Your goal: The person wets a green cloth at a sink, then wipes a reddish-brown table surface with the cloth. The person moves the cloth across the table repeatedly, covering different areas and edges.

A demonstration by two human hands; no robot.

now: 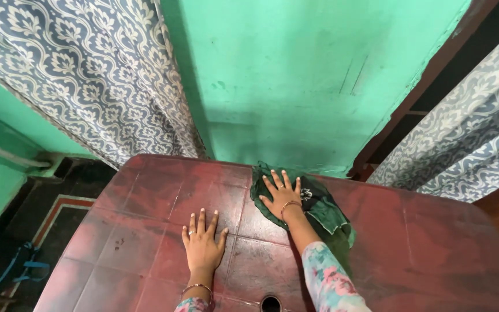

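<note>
A dark green cloth (320,207) lies crumpled on a dark red plastic table (145,202), near its far edge. My right hand (280,195) rests flat on the cloth with fingers spread, pressing it onto the tabletop. My left hand (203,244) lies flat on the bare table surface a little nearer to me, fingers apart, holding nothing. Both wrists wear thin bangles, and my sleeves are floral.
The table stands against a green wall (295,75). Blue-and-white patterned curtains hang at the left (99,75) and right (463,144). A round hole (270,303) sits in the table's middle. Dark patterned floor (36,231) shows at the left.
</note>
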